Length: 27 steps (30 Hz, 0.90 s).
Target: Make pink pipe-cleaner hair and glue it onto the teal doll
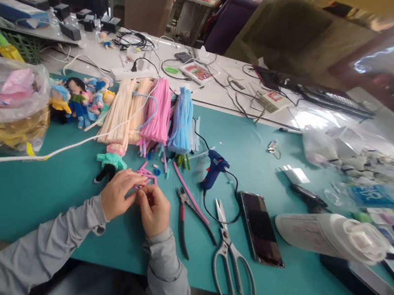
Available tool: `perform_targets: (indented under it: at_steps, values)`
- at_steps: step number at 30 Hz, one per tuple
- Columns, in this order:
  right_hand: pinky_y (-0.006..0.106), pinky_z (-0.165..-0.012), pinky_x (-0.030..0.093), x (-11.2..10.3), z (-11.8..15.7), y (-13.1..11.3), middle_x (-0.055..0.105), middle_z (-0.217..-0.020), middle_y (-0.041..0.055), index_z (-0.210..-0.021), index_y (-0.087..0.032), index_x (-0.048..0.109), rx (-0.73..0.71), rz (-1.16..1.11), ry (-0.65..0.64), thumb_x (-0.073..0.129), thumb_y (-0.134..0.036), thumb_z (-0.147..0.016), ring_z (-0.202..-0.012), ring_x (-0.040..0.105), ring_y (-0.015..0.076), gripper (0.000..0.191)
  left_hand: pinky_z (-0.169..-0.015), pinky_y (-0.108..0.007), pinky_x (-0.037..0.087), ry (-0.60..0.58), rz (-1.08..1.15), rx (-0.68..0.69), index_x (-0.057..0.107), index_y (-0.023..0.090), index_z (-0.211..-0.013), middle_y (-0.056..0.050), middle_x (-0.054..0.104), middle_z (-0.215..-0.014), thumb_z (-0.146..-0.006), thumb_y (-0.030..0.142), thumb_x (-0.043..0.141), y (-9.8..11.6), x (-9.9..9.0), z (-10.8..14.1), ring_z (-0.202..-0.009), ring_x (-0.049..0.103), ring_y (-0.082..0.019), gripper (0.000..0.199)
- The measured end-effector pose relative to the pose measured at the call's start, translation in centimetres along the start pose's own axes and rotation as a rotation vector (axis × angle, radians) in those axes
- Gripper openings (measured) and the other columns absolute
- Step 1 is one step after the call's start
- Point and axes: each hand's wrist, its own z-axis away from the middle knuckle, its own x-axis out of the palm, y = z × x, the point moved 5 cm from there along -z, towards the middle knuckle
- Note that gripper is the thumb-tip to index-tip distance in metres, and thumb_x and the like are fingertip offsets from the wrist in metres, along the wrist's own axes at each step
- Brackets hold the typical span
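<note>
Close together over the green mat, my left hand [118, 192] and my right hand [154, 210] both have their fingers pinched on a bent pink pipe cleaner [150, 176]. Its folded loops stick out beyond my fingertips; the gripped part is hidden. Just left of my left hand lies a small doll [112, 160] with a mint top and black legs. A straight pink pipe cleaner [189, 193] runs to the right of my right hand, beside red-handled cutting pliers [182, 215]. Small blue pieces [156, 171] lie behind the pink loops.
Peach [118, 110], pink [159, 111] and blue bundles [182, 120] of pipe cleaners stand behind my hands. A blue glue gun [214, 167], scissors [227, 252], a phone [261, 227] and a white tumbler [329, 233] are rightward. Several dolls [77, 98] and a plastic bag [5, 107] sit left. A white cable [81, 141] crosses leftward.
</note>
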Motion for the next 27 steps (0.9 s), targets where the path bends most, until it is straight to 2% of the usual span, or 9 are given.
perform_targets:
  at_steps: [4,7,14,19,23,27]
  values:
    - [0.022,-0.048,0.042,-0.1,-0.1,-0.8,0.057,-0.071,0.0012,-0.072,-0.020,0.054,-0.063,0.001,0.035,0.050,-0.031,-0.088,-0.054,0.050,0.0106,0.020,-0.087,-0.040,0.054,0.018,-0.019,-0.034,0.063,0.021,-0.111,-0.004,0.072,-0.081,-0.085,0.010,0.050,-0.5,-0.3,0.0,-0.083,0.067,-0.021,0.032]
    - [0.023,-0.050,0.043,-0.2,-0.1,-1.1,0.057,-0.073,0.0023,-0.071,-0.020,0.053,-0.083,-0.009,0.058,0.049,-0.030,-0.089,-0.057,0.050,0.0112,0.021,-0.083,-0.038,0.055,0.026,-0.031,-0.059,0.064,0.022,-0.109,-0.003,0.072,-0.078,-0.087,0.014,0.051,-0.8,-0.5,0.0,-0.077,0.067,-0.020,0.026]
    - [0.022,-0.046,0.042,-0.5,0.1,-0.4,0.055,-0.074,0.0009,-0.075,-0.021,0.052,-0.007,-0.133,0.125,0.049,-0.034,-0.091,-0.050,0.049,0.0092,0.021,-0.077,-0.033,0.056,0.076,-0.009,-0.111,0.065,0.022,-0.110,-0.003,0.074,-0.076,-0.090,0.023,0.056,-1.1,-1.1,-0.1,-0.076,0.069,-0.019,0.022]
    - [0.021,-0.041,0.040,-1.4,0.6,0.2,0.053,-0.068,-0.0016,-0.076,-0.021,0.052,0.054,-0.222,0.232,0.050,-0.040,-0.091,-0.046,0.048,0.0085,0.025,-0.079,-0.034,0.056,0.052,-0.031,-0.174,0.066,0.022,-0.108,-0.003,0.076,-0.076,-0.088,0.024,0.058,-1.5,-1.2,0.0,-0.077,0.071,-0.020,0.022]
    - [0.023,-0.046,0.045,-4.5,3.1,0.0,0.053,-0.060,-0.0033,-0.076,-0.021,0.055,0.054,-0.152,0.348,0.052,-0.042,-0.092,-0.046,0.050,0.0096,0.026,-0.078,-0.033,0.057,0.073,-0.006,-0.163,0.065,0.021,-0.109,-0.003,0.077,-0.077,-0.087,0.023,0.058,-1.5,-1.3,0.1,-0.076,0.072,-0.019,0.023]
    - [0.025,-0.049,0.048,-10.1,7.6,0.0,0.057,-0.058,-0.0022,-0.076,-0.021,0.059,0.110,0.046,0.531,0.056,-0.047,-0.089,-0.048,0.054,0.0119,0.030,-0.079,-0.033,0.057,0.100,0.040,-0.202,0.063,0.021,-0.111,-0.004,0.078,-0.080,-0.086,0.024,0.060,-1.7,-1.7,0.3,-0.079,0.073,-0.021,0.025]
